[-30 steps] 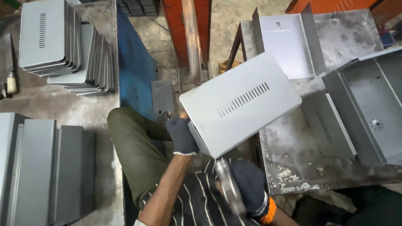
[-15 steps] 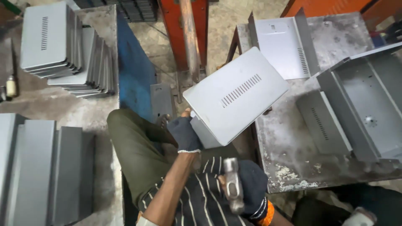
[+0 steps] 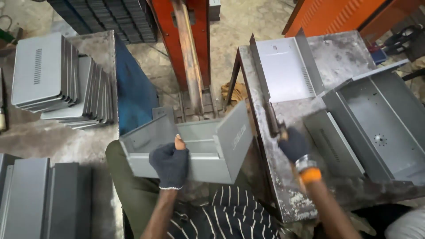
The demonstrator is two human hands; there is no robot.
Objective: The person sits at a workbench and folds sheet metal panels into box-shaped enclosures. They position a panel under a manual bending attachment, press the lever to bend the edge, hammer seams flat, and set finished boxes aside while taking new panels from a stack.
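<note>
My left hand (image 3: 170, 164), in a dark glove with a bare fingertip showing, grips the near wall of a grey sheet-metal box (image 3: 199, 144). The box is held over my lap with its open side up and a vented end wall facing right. My right hand (image 3: 293, 145), also gloved and with an orange cuff at the wrist, is closed around the handle of a hammer (image 3: 271, 120). The hammer lies along the left edge of the steel workbench (image 3: 283, 194).
Two stacks of grey vented covers (image 3: 42, 73) (image 3: 86, 95) sit on the left table, with grey panels (image 3: 26, 194) at bottom left. On the bench are a U-shaped cover (image 3: 283, 71), a flat vented piece (image 3: 332, 148) and a large grey chassis (image 3: 380, 121). An orange machine column (image 3: 186, 44) stands ahead.
The box has turned from vented face up to open side up and dropped lower over my lap. My right hand has carried the hammer from my lap to the bench edge.
</note>
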